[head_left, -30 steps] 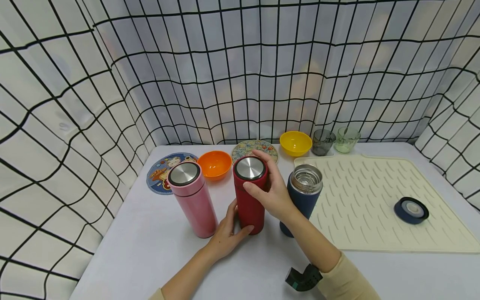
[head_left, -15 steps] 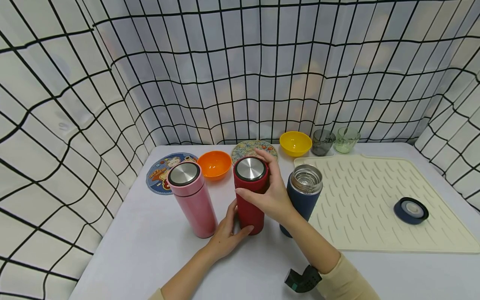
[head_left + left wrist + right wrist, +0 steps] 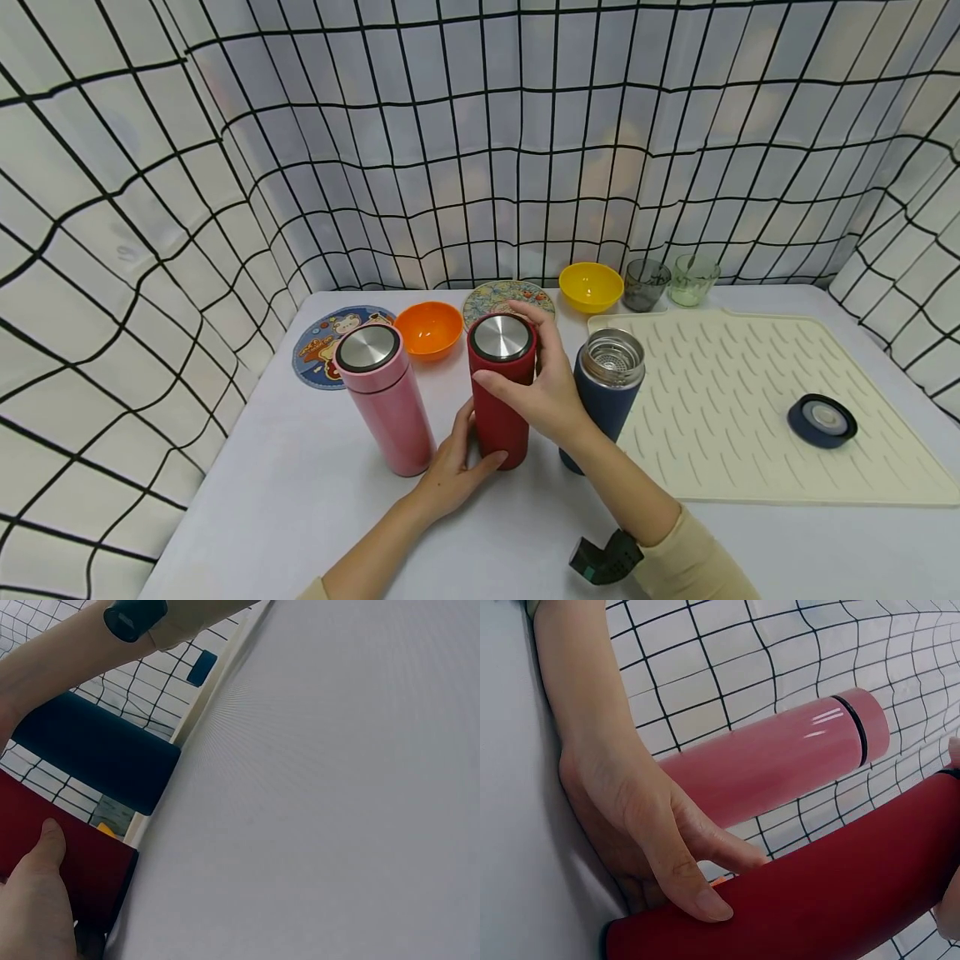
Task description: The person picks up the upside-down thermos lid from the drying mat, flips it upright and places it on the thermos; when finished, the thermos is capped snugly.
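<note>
A red thermos (image 3: 501, 421) with a steel-topped lid (image 3: 501, 337) stands upright at the middle of the table. Low on its body, my left hand (image 3: 452, 479) holds it from the left, thumb across the front. My right hand (image 3: 546, 392) grips it near the top, with the thumb below the lid and fingers behind it. The left wrist view shows the left thumb pressed on the red body (image 3: 94, 877). Left of it stands a closed pink thermos (image 3: 392, 421). A lidless navy thermos (image 3: 606, 392), its strainer showing, stands just right, partly behind my right forearm.
A cream ridged mat (image 3: 720, 400) covers the right side, bearing a navy lid (image 3: 822, 421). Behind are an orange bowl (image 3: 430, 329), a yellow bowl (image 3: 592, 287), two glasses (image 3: 647, 285) and two patterned round mats (image 3: 318, 354). Black netting (image 3: 517, 154) surrounds the table.
My right thumb has shifted slightly left and down across the red thermos, and the fingers have adjusted around its top. The left hand and the other things stay put.
</note>
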Demonstrator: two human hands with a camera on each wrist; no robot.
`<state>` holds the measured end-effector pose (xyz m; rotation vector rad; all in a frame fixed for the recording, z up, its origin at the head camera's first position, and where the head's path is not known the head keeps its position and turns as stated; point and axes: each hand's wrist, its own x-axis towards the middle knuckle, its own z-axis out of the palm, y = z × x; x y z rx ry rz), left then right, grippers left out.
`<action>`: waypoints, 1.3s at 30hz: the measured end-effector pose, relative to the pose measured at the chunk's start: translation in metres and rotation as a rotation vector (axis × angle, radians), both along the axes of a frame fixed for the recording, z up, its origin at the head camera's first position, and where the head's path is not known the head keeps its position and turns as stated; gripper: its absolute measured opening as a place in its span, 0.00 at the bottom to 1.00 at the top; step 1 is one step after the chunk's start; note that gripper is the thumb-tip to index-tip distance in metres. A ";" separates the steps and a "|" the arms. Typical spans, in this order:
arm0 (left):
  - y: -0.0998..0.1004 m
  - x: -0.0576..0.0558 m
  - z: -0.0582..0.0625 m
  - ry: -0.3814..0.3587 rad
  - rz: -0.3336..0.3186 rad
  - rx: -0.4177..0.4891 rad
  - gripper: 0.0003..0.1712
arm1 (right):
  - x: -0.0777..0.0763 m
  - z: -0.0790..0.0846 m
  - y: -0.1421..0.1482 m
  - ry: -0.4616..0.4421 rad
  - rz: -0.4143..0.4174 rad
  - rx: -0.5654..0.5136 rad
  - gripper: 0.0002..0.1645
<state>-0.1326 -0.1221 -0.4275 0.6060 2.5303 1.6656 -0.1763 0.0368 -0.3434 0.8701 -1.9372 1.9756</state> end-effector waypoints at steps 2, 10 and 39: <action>0.000 0.000 -0.001 0.003 -0.005 0.001 0.46 | 0.000 0.000 0.000 0.000 -0.044 0.017 0.48; 0.000 0.000 -0.002 0.021 0.003 0.003 0.46 | -0.002 -0.002 0.001 -0.008 0.059 0.010 0.40; -0.002 -0.009 -0.025 0.045 0.021 -0.001 0.47 | -0.005 -0.006 0.000 0.051 0.176 -0.063 0.39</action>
